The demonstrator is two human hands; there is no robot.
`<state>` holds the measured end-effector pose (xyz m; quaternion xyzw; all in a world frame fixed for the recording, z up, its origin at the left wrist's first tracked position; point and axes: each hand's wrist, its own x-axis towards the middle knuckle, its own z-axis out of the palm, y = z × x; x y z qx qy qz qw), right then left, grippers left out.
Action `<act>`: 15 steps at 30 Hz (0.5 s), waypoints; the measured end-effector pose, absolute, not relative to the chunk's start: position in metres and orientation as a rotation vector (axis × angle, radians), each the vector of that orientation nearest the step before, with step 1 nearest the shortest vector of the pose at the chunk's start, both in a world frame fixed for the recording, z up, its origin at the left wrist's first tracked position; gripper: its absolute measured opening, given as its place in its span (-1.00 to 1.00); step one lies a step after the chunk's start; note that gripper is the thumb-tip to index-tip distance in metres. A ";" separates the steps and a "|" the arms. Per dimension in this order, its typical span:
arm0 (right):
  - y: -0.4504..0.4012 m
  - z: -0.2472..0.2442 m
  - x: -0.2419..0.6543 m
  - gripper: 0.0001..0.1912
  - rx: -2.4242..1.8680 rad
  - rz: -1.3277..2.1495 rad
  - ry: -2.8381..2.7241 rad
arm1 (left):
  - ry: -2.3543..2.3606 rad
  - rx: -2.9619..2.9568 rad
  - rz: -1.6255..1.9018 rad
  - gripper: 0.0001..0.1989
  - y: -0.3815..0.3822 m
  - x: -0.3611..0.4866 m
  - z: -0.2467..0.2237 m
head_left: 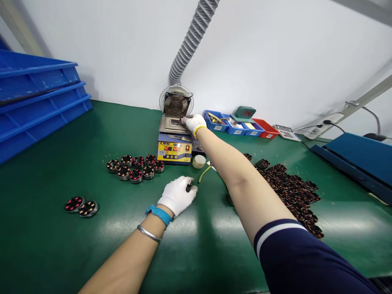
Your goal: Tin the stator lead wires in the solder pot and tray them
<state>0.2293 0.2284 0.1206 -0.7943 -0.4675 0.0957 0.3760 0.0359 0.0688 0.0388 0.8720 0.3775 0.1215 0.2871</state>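
Observation:
My right hand (195,123), in a white glove with a yellow cuff, reaches forward to a solder pot (174,151) with red digits lit on its front. Its fingers pinch a wound motor stator (182,120) over the pot's top, mostly covered by the glove. Nearer to me, my gloved left hand (178,195) is low over the green table, fingers curled around a small dark part (188,188) whose kind is mostly hidden. A group of stators (135,176) with red and tan ends stands left of the pot. Two more stators (88,208) sit further left.
Many dark stators (288,185) are heaped at the right, partly behind my right arm. Green-handled pliers (203,174) and a round whitish pad (199,161) lie by the pot. A fan (177,105) and duct rise behind it. Blue crates (39,110) stand left; small bins (217,121) line the wall.

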 end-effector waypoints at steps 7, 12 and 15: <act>0.228 0.122 0.230 -0.68 -2.029 0.270 -1.147 | 1.004 2.335 0.344 -0.66 0.069 0.036 0.038; 0.228 0.125 0.227 -0.65 -2.028 0.276 -1.114 | 1.003 2.321 0.343 -0.66 0.070 0.036 0.036; 0.222 0.125 0.221 -0.63 -2.032 0.277 -1.109 | 1.007 2.311 0.340 -0.66 0.070 0.036 0.036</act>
